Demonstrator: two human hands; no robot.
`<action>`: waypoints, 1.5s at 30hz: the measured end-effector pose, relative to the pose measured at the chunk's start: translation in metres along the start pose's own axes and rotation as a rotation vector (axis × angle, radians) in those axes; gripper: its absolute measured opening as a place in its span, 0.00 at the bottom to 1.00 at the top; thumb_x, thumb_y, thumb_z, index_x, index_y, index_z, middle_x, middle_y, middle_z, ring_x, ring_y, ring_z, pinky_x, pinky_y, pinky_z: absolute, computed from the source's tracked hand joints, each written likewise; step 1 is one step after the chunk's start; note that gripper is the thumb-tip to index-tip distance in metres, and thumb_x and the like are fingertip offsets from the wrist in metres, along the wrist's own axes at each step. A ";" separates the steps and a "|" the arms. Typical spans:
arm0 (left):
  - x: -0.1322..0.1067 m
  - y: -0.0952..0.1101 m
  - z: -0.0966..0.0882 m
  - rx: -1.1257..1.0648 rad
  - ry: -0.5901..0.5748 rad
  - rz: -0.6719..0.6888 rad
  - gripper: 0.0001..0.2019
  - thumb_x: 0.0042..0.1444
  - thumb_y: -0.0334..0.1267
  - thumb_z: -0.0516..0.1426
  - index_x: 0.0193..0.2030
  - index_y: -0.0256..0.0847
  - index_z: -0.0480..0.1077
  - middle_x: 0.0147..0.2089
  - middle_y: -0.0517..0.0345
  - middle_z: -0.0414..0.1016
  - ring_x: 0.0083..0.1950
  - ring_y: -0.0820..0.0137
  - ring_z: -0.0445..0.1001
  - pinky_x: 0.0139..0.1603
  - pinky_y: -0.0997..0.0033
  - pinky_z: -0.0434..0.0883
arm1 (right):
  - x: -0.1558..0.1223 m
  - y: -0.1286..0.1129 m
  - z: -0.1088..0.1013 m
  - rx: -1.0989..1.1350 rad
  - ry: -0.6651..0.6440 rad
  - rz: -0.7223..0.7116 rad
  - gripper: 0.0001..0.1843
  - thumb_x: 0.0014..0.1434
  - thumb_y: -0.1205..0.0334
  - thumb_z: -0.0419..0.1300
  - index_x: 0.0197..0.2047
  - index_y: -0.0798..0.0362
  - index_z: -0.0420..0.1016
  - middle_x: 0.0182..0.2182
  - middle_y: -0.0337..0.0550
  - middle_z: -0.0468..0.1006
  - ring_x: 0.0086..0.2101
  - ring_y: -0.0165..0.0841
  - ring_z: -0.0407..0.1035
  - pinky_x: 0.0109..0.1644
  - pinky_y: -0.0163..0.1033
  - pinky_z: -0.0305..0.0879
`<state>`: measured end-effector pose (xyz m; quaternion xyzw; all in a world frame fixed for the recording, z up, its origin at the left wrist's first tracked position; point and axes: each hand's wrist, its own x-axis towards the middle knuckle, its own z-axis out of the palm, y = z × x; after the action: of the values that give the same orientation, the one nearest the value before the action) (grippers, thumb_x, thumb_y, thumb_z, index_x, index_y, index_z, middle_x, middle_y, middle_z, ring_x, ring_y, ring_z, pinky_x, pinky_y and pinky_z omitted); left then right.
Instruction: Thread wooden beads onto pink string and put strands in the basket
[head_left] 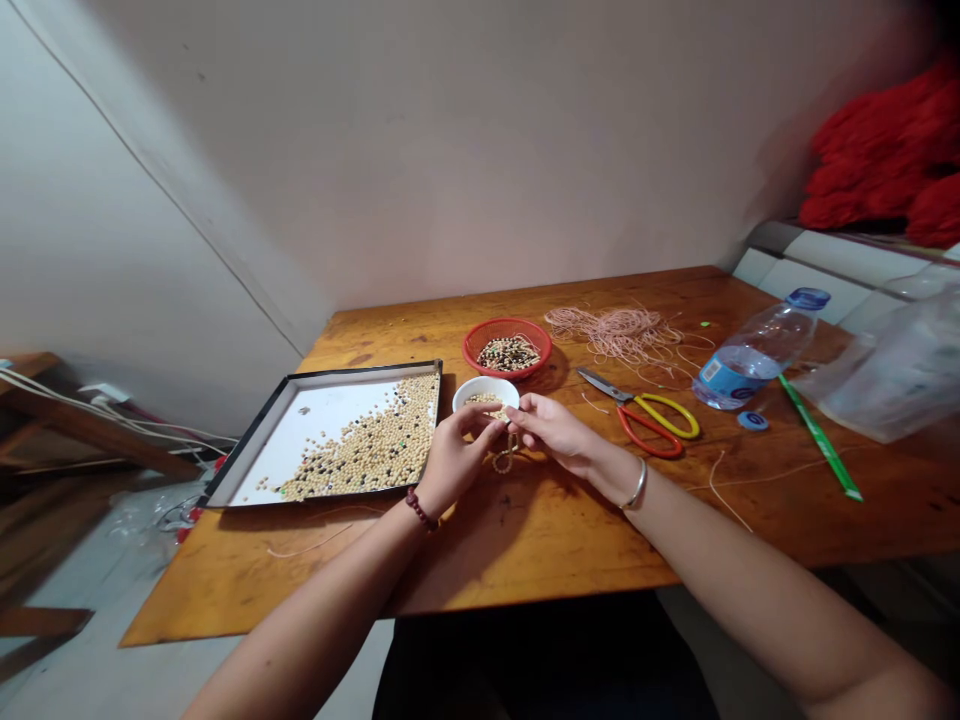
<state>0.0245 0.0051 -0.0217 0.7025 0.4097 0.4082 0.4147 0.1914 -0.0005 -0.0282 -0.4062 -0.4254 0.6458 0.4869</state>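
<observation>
My left hand [454, 455] and my right hand [559, 432] meet just in front of a small white bowl [485, 393] of beads. Both hands pinch the ends of a short strand of tan beads [504, 460] that hangs in a loop between them. My left wrist wears a dark red bead bracelet, my right wrist a silver bangle. Left of my hands lies a black-rimmed white tray [300, 430] strewn with many tan and a few dark beads.
A red mesh basket [507, 347] of mixed beads stands behind the bowl. Pink cord [622, 333] lies tangled at the back. Scissors [649, 420] with yellow and red handles, a water bottle [757, 350], its cap [752, 421], a green stick [821, 440] and a clear bag [892, 375] lie right.
</observation>
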 end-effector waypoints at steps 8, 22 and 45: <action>-0.001 0.003 -0.001 0.120 -0.020 0.038 0.14 0.58 0.46 0.57 0.40 0.37 0.76 0.37 0.51 0.79 0.35 0.68 0.76 0.35 0.71 0.72 | 0.000 0.001 0.000 -0.004 -0.051 0.023 0.25 0.43 0.48 0.70 0.30 0.53 0.60 0.22 0.33 0.71 0.19 0.20 0.58 0.21 0.27 0.50; 0.001 -0.002 0.000 0.080 0.046 0.003 0.13 0.58 0.47 0.56 0.38 0.38 0.73 0.38 0.52 0.77 0.34 0.70 0.75 0.33 0.73 0.72 | -0.001 -0.008 0.000 -0.192 -0.002 -0.015 0.13 0.46 0.58 0.68 0.33 0.58 0.79 0.26 0.41 0.77 0.22 0.24 0.67 0.25 0.30 0.62; -0.001 0.003 -0.002 0.226 0.138 0.163 0.10 0.55 0.44 0.60 0.34 0.40 0.75 0.36 0.54 0.75 0.32 0.72 0.69 0.29 0.76 0.64 | -0.006 -0.007 0.001 -0.189 0.018 -0.047 0.16 0.45 0.53 0.68 0.32 0.57 0.78 0.25 0.42 0.78 0.23 0.27 0.70 0.26 0.31 0.64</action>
<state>0.0234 0.0035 -0.0187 0.7458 0.4223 0.4392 0.2695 0.1933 -0.0053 -0.0208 -0.4458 -0.4894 0.5875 0.4653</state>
